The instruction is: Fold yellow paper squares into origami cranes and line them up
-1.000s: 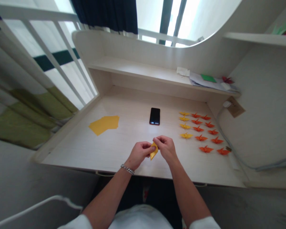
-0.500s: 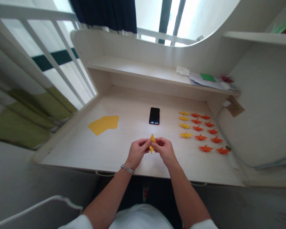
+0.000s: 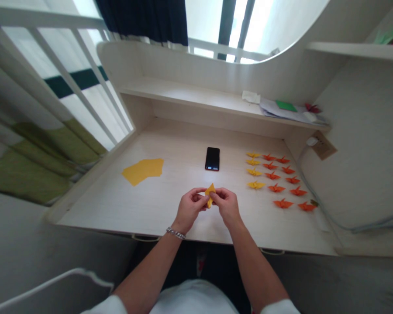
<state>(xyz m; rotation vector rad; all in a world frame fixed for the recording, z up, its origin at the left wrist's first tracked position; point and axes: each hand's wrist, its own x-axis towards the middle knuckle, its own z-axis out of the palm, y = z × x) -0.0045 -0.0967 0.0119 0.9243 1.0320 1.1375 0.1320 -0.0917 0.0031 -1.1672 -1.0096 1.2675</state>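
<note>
A small folded piece of yellow origami paper [image 3: 210, 190] is held upright between my two hands, above the front middle of the desk. My left hand [image 3: 190, 206] pinches its lower left side, and a silver chain bracelet [image 3: 176, 233] circles that wrist. My right hand [image 3: 227, 205] presses its thumb on the right side of the paper. Fingers hide part of the folds. Beyond my hands a black phone [image 3: 212, 158] lies flat. To the right stand rows of folded cranes, a column of yellow cranes [image 3: 255, 172] and two columns of orange cranes [image 3: 276, 188].
Yellow paper sheets [image 3: 140, 171] lie overlapping on the left of the desk [image 3: 180, 135]. On the back shelf [image 3: 183, 92] rest papers with a green square [image 3: 285, 106] and a white tissue [image 3: 250, 97]. A cable [image 3: 317, 203] runs down the right wall from a socket.
The yellow paper has tilted, its top leaning right, and its upper part looks wider. My fingers have shifted slightly on it. The desk items stay put.
</note>
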